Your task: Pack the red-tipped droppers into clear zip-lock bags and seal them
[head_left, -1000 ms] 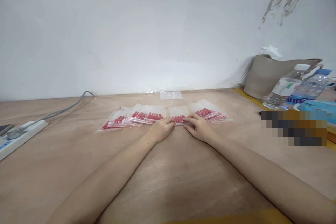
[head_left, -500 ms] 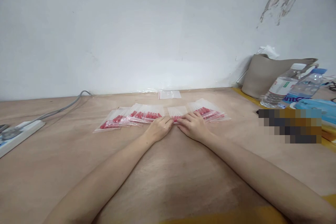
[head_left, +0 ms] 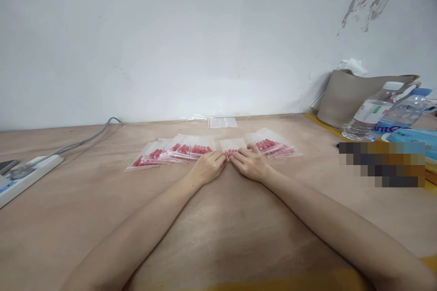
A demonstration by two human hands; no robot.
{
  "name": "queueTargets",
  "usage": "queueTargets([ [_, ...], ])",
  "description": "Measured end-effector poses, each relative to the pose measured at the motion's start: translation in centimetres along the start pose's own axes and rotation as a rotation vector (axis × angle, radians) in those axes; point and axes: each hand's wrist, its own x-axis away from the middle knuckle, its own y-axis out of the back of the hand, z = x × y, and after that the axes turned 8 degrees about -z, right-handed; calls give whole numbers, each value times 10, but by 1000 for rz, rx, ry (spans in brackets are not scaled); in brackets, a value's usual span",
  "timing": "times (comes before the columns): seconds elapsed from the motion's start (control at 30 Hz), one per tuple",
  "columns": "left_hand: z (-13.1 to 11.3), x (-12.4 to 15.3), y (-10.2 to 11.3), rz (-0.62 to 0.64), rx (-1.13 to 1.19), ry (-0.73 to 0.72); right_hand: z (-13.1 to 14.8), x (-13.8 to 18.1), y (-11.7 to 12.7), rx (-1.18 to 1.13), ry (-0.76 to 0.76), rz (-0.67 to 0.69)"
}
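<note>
Clear small bag [head_left: 232, 148] of red pieces sits mid-row on wooden table [head_left: 218, 218] | left hand [head_left: 207, 168], right hand [head_left: 251, 164] pinch its near edge, fingertips now drawn closer together than a second ago | sealing seems nearly done | filled bags [head_left: 177, 151] flank it.

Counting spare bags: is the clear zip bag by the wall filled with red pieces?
No, the clear zip bag by the wall looks flat and empty, unlike the filled bag under both hands.
</note>
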Motion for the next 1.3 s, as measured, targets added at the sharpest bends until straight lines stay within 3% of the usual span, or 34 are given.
queueTargets([
  [0.37,-1,1,4,5,29,28,-33,38,15,21,-104,58],
  [0.6,-2,0,3,33,73,58,-30,37,12,126,-142,70],
  [0.83,-5,-1,9,46,174,158,-25,39,17,29,-214,43],
  [1.03,-9,-5,0,25,450,265,-21,38,24,-111,-202,20],
  [1.13,-1,-8,1,16,448,280,-27,37,29,-167,-256,34],
  [1.3,33,-7,17,41,313,282,-46,44,31,-75,-433,94],
])
